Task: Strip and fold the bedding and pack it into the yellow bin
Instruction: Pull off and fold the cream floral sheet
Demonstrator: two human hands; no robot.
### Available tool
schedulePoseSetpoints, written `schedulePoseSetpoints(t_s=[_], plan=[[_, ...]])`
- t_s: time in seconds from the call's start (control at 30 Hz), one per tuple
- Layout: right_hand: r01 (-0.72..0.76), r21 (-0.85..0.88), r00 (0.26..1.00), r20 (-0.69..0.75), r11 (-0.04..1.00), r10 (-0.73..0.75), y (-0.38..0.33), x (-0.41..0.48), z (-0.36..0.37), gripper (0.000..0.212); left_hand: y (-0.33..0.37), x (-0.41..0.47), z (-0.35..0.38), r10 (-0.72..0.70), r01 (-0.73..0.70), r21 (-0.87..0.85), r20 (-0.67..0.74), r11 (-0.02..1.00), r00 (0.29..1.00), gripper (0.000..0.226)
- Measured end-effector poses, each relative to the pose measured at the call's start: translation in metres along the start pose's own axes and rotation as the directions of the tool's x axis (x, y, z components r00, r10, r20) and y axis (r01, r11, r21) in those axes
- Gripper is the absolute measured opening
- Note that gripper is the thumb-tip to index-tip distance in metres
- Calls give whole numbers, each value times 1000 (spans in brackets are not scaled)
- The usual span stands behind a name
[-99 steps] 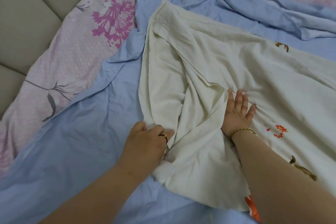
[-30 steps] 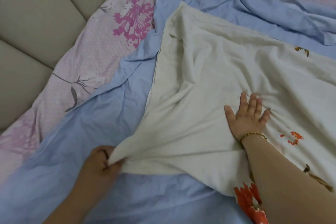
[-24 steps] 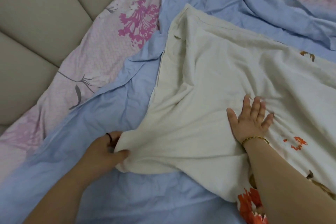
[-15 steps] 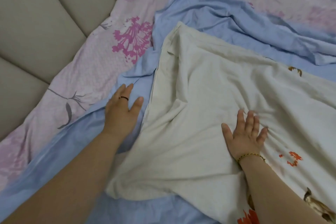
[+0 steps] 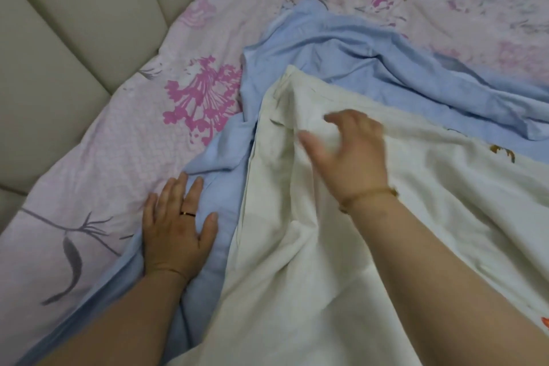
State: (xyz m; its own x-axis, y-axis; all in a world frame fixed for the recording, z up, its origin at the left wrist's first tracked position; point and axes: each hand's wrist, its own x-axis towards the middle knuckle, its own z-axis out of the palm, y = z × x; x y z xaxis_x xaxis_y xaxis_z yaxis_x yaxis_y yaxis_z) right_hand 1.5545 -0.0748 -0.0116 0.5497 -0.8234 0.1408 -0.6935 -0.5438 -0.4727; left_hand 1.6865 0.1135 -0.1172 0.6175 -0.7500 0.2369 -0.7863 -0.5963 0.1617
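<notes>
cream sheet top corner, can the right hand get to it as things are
Probably yes. The right hand is over the cream sheet just short of its top corner, with nothing but fabric between. The left hand lies flat on the blue sheet, off to the side.

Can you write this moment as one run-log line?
left hand: flat on crumpled light blue fabric sheet | right hand: blurred, above cream floral-print fabric cover | yellow bin: unseen

The bed (image 5: 35, 116), bounded at left by a beige padded headboard (image 5: 74, 24), is covered by a pink floral sheet (image 5: 118, 157), on which a crumpled blue sheet (image 5: 341, 53) is spread from near left to far right.
</notes>
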Motion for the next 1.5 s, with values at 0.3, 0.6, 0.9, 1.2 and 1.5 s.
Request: schedulePoseSetpoints(t_s=[0.3,0.6,0.9,1.2,1.5], plan=[[-337,532,938,261,777,228,-31,87,33,29,-5,4,10,45,-44,10,-123,999,991,49],[-31,-107,988,147,994,46,-20,102,44,38,-14,2,17,56,-57,-4,-132,998,990,63],[29,-200,970,244,979,21,39,79,34,56,-13,2,15,70,-72,-16,-97,997,993,61],[-309,-407,713,499,860,492,154,59,-76,50,-12,3,11,106,-111,-46,-88,993,990,63],[-285,-600,900,101,748,424,159,56,-52,45,-14,5,14,128,-143,-81,-165,986,978,61]])
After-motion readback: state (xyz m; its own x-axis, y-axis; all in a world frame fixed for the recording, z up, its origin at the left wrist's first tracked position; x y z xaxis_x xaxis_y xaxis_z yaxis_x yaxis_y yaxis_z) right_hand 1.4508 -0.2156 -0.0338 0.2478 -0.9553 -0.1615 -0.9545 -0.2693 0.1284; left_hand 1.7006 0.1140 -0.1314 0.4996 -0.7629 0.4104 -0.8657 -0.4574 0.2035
